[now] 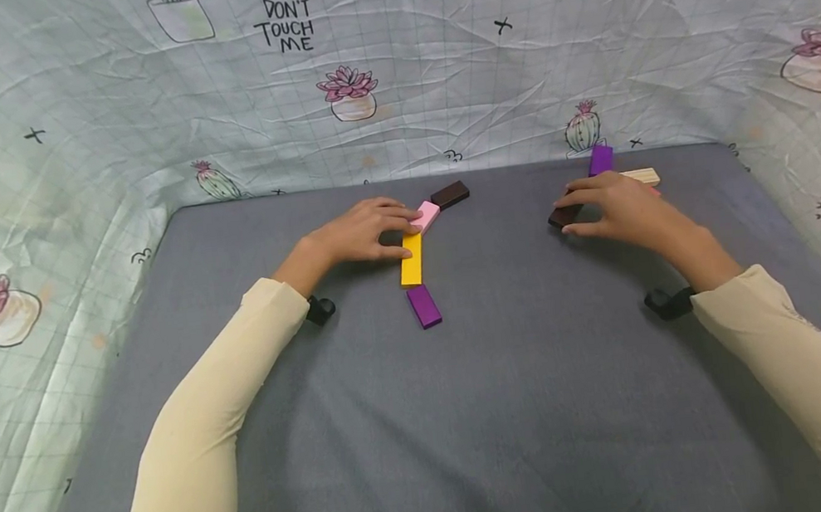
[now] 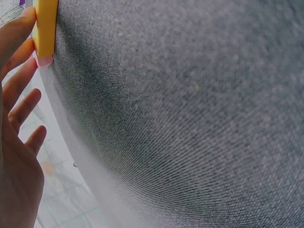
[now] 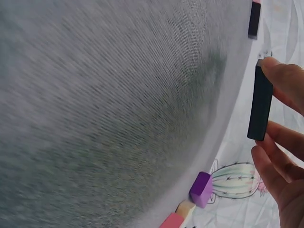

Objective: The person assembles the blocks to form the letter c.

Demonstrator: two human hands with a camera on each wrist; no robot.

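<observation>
In the head view my left hand [image 1: 359, 232] rests beside a short line of blocks. Its thumb touches the yellow block [image 1: 412, 266], and its fingertips lie on the pink block [image 1: 429, 216]. The left wrist view shows these fingers fairly straight against the side of the yellow block [image 2: 46, 31]. A dark block [image 1: 451, 195] lies at the line's far end, a purple block [image 1: 424, 307] at its near end. My right hand [image 1: 624, 210] pinches a black block [image 3: 261, 102] by its two ends, between thumb and fingers.
Past the right hand, a second purple block [image 1: 601, 159], a pale wooden block [image 1: 641, 177] and a red block [image 3: 172, 221] lie close together. The grey tabletop [image 1: 502, 413] meets a printed cloth [image 1: 435, 61] behind and at both sides.
</observation>
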